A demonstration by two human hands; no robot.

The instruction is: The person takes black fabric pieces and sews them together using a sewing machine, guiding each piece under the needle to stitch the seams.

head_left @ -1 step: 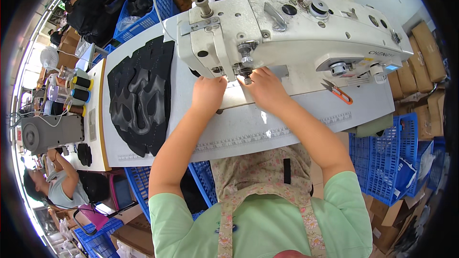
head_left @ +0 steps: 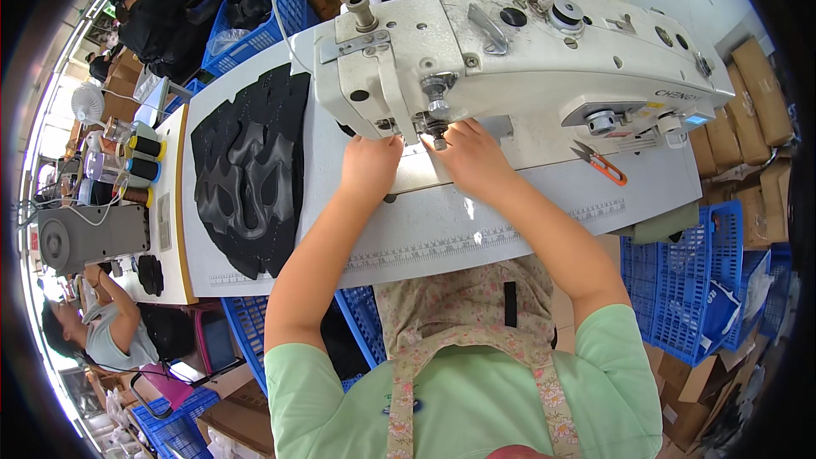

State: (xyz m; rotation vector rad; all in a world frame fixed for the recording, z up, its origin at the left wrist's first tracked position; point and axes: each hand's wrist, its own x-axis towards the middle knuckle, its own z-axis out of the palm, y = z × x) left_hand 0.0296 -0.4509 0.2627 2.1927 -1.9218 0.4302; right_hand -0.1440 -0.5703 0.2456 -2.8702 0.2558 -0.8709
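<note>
both the left hand (head_left: 370,166) and right hand (head_left: 469,155) press flat, fingers down, on pale material hidden under the white industrial sewing machine's (head_left: 510,59) needle (head_left: 439,138), where fingertips this close risk being pierced.

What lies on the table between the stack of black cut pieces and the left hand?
In the head view, only bare white table lies between the stack of black cut pieces and the left hand. The sewing machine's head overhangs the far part.
</note>
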